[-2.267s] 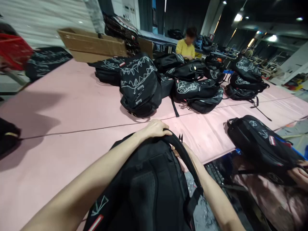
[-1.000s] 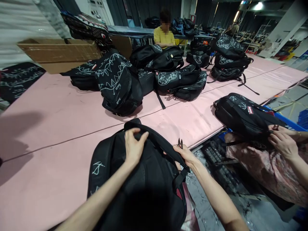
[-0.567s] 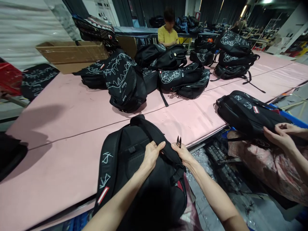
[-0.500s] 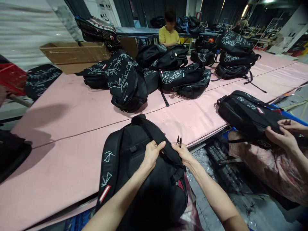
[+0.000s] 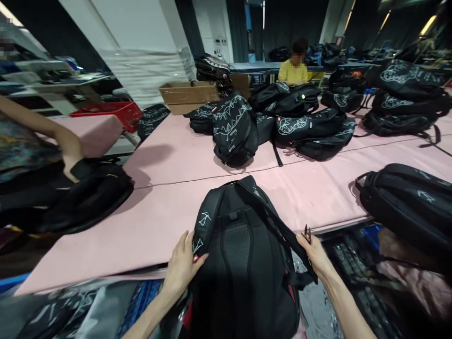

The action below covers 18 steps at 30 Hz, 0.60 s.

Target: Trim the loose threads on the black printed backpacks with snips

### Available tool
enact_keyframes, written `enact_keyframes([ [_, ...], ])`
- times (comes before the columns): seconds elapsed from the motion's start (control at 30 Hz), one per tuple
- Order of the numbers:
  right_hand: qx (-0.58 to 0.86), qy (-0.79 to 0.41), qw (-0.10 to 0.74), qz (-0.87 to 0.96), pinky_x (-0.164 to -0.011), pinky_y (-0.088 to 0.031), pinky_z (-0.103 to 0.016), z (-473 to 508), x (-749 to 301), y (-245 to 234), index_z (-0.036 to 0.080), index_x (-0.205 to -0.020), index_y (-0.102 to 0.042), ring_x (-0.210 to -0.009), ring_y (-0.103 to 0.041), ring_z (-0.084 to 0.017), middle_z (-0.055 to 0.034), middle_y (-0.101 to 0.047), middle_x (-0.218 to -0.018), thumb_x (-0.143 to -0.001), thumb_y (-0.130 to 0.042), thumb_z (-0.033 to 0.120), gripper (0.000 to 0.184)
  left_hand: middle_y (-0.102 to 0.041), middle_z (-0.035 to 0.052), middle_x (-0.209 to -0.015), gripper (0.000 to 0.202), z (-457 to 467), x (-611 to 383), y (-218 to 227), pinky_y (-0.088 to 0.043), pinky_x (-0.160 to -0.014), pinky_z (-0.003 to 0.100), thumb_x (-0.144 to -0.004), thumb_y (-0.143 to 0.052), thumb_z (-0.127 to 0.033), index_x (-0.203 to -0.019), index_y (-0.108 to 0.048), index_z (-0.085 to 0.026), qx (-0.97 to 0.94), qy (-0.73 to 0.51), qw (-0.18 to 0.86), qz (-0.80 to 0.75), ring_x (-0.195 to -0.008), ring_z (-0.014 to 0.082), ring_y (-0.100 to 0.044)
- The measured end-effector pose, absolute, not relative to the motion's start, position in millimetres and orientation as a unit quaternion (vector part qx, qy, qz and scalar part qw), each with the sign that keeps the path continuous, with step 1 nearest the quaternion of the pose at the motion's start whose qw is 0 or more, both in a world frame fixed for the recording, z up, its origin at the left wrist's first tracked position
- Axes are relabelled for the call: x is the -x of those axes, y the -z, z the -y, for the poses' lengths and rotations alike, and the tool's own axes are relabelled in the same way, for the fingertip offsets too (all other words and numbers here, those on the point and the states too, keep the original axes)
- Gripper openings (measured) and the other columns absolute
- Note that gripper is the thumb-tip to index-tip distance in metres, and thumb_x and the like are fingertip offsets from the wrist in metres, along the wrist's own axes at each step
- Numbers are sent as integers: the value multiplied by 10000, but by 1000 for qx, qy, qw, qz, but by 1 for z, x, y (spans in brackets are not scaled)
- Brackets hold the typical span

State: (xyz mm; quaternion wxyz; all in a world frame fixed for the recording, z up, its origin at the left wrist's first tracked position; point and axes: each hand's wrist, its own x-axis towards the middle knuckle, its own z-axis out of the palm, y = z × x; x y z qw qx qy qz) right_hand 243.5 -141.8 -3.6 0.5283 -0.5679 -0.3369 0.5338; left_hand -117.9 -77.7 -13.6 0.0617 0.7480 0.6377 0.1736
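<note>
A black backpack (image 5: 238, 249) rests against the near table edge, its padded back and two shoulder straps facing me. My left hand (image 5: 181, 263) is closed around the left shoulder strap (image 5: 205, 221), thumb in front; that strap bears white line drawings. Out to the side, my right hand (image 5: 312, 252) grips the right shoulder strap (image 5: 278, 223) and pulls it away from the back panel. Small dark thread snips (image 5: 307, 233) are also in my right hand, blades pointing up.
Several black backpacks (image 5: 235, 129) stand across the pink-covered table (image 5: 169, 212). To the left, a co-worker's hand (image 5: 72, 165) is on another bag. A further backpack (image 5: 406, 202) lies at right. Behind are a cardboard box (image 5: 189, 99), a red crate (image 5: 132, 115) and a person in yellow (image 5: 293, 73).
My left hand has moved from the right strap to the left strap. My right hand has drawn the right strap outward. The view has turned left, bringing a co-worker's arm into sight.
</note>
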Motion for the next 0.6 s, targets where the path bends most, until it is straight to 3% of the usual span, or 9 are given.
enact_keyframes([
  [0.07, 571, -538, 520, 337, -613, -436, -272, 139, -243, 12, 125, -767, -680, -638, -567, -181, -55, -638, -678, -691, -664, 534, 416, -514, 184, -1225, 531, 79, 142, 18, -499, -779, 399, -828, -429, -351, -1296, -361, -110, -722, -150, 117, -666, -990, 280, -588],
  [0.13, 572, -543, 515, 337, -682, -458, -300, 135, -238, 17, 128, -825, -694, -719, -598, -213, -80, -664, -747, -702, -655, 535, 427, -588, 148, -1115, 510, 61, 149, 5, -502, -756, 390, -842, -397, -368, -1296, -377, -136, -686, -170, 155, -691, -902, 271, -622],
  [0.23, 569, -554, 512, 327, -763, -469, -330, 129, -230, 20, 139, -870, -700, -833, -617, -245, -101, -685, -829, -713, -649, 523, 418, -659, 79, -862, 435, 9, 141, -31, -514, -744, 348, -872, -353, -396, -1227, -460, -169, -584, -301, 284, -698, -764, 223, -651],
  [0.4, 592, -548, 517, 286, -781, -489, -347, 121, -226, 24, 153, -899, -700, -901, -623, -266, -104, -696, -861, -675, -685, 517, 428, -652, 160, -914, 396, -59, 124, -47, -551, -580, 314, -889, -334, -385, -946, -570, -72, -372, -439, 561, -595, -730, 233, -663],
  [0.5, 603, -541, 519, 272, -779, -496, -346, 118, -226, 29, 155, -882, -704, -904, -628, -266, -108, -697, -888, -659, -698, 514, 423, -640, 173, -993, 400, -67, 124, -31, -559, -584, 313, -881, -363, -402, -981, -569, -74, -295, -455, 629, -558, -769, 243, -663],
  [0.6, 626, -526, 514, 260, -776, -498, -331, 117, -233, 36, 154, -882, -703, -890, -634, -254, -102, -696, -912, -628, -727, 490, 421, -632, 173, -1034, 400, -66, 130, -22, -554, -574, 281, -864, -409, -430, -984, -579, -88, -286, -457, 628, -561, -795, 241, -660],
])
